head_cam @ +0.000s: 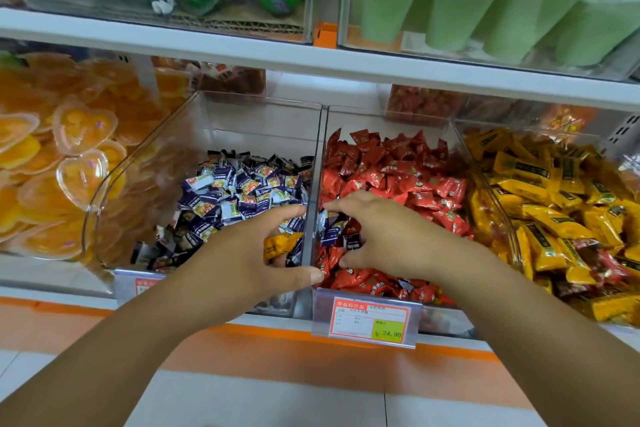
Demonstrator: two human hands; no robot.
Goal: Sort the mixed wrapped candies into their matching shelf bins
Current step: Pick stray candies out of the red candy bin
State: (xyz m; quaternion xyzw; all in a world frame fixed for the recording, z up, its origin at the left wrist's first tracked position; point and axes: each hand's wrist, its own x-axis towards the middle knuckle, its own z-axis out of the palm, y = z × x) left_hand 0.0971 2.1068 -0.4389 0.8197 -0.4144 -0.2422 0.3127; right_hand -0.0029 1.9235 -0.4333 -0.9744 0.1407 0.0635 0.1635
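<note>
The left hand (256, 253) sits low in the purple bin (242, 121), finger and thumb curled round a stray yellow candy (278, 245) that lies on the purple-and-white heap. Just across the clear dividing wall, the right hand (391, 239) is down in the red bin (381, 118). Its fingers are hooked over a few purple candies (334, 229) mixed among the red candies (398, 166) — it looks to be pinching them against the thumb, though the palm hides the contact. The yellow bin (485, 191) stands next on the right, and it too has red pieces near its front.

These pieces should be light and a little slippery (glossy film, crimped ends), so a pinch on the plump middle will likely hold better than one on the flat tail. Several taken at once may squirt loose — a cupped palm beneath seems wise when carrying them over the wall.
</note>
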